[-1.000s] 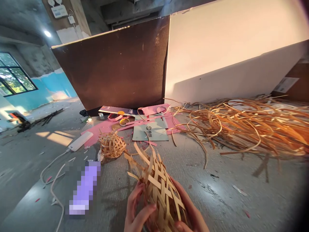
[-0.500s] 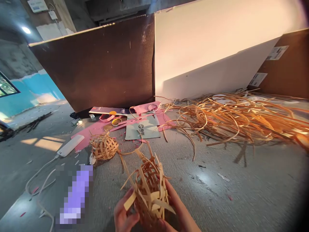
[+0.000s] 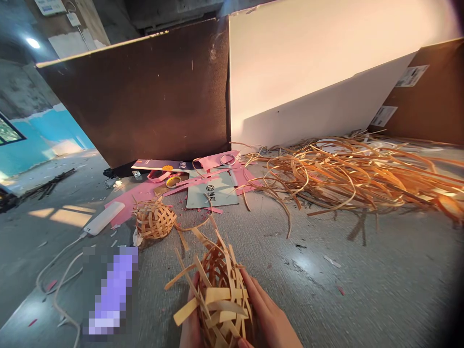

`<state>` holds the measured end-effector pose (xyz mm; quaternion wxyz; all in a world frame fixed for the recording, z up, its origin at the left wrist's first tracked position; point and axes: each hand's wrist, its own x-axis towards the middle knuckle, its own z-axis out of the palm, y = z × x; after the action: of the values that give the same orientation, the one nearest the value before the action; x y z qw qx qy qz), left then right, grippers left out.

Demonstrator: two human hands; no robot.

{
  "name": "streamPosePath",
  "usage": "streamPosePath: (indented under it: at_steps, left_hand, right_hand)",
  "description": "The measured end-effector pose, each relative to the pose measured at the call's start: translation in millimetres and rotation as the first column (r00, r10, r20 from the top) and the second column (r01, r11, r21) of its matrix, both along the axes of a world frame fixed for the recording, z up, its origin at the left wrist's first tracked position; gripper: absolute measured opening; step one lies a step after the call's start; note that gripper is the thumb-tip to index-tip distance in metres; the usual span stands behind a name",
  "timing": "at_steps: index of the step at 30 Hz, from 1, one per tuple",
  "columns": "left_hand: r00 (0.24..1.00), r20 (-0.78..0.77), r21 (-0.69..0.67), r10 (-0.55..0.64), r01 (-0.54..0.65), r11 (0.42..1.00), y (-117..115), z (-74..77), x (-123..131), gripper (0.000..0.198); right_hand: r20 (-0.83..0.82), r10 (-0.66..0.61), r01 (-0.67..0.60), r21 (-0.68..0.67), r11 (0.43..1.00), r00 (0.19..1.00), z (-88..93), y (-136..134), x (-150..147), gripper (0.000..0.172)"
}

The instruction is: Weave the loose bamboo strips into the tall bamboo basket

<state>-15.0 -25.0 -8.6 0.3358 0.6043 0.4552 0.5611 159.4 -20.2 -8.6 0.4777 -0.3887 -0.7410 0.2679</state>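
Observation:
A half-woven basket (image 3: 219, 290) of flat bamboo strips, loose ends sticking out all round, is held between both hands at the bottom middle. My left hand (image 3: 190, 326) grips its left side, mostly hidden behind the strips. My right hand (image 3: 266, 316) lies along its right side with fingers wrapped against the weave. A smaller finished woven ball (image 3: 154, 220) rests on the floor just beyond, to the left.
A big heap of loose bamboo strips (image 3: 348, 174) covers the floor at the right. Pink paper scraps, a grey card (image 3: 212, 193) and tape rolls lie by the dark board (image 3: 145, 92). A white power bank (image 3: 104, 217) with cables sits at left.
The basket has been turned in my hands, its open end and loose strips now pointing more towards me; my left hand has slid lower behind it. The view has shifted slightly.

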Motion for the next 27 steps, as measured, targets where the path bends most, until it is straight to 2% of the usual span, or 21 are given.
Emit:
streamPosePath:
  at_steps: [4,7,11,16,19,21,24,27]
  left_hand:
    - [0.997,0.075,-0.027,-0.014,0.016,1.0,0,-16.6,2,0.078]
    - [0.995,0.097,-0.031,-0.011,0.014,0.999,-2,-19.1,6,0.086]
    - [0.994,0.108,-0.054,0.007,-0.001,0.999,-6,-12.3,8,0.093]
    - [0.937,0.349,-0.153,0.026,0.03,0.988,-8,2.5,14,0.077]
    - [0.899,0.432,-0.154,0.066,0.001,0.988,-6,13.0,22,0.079]
    - [0.916,0.396,-0.122,0.063,-0.016,0.992,-3,17.0,23,0.082]
    - [0.975,0.216,-0.042,0.05,-0.042,0.998,0,15.4,14,0.079]
    - [0.995,-0.001,0.049,0.101,-0.101,0.994,2,10.4,0,0.074]
  right_hand:
    - [0.026,-0.008,0.007,0.027,1.0,1.0,4.5,1,0,0.078]
    - [0.035,-0.008,0.007,0.04,0.999,0.999,5.9,1,1,0.074]
    - [0.012,-0.002,0.002,0.036,0.999,1.0,9.3,0,2,0.067]
    - [-0.073,0.022,-0.022,0.003,1.0,0.997,6.3,2,-3,0.069]
    - [-0.212,0.011,-0.014,-0.012,1.0,0.977,6.4,2,-6,0.065]
    - [-0.258,-0.049,0.057,0.027,0.998,0.965,13.4,1,-4,0.053]
    - [-0.132,-0.071,0.088,0.13,0.988,0.989,32.8,-2,3,0.028]
    - [-0.099,-0.004,0.019,0.148,0.989,0.995,49.7,-4,8,0.028]
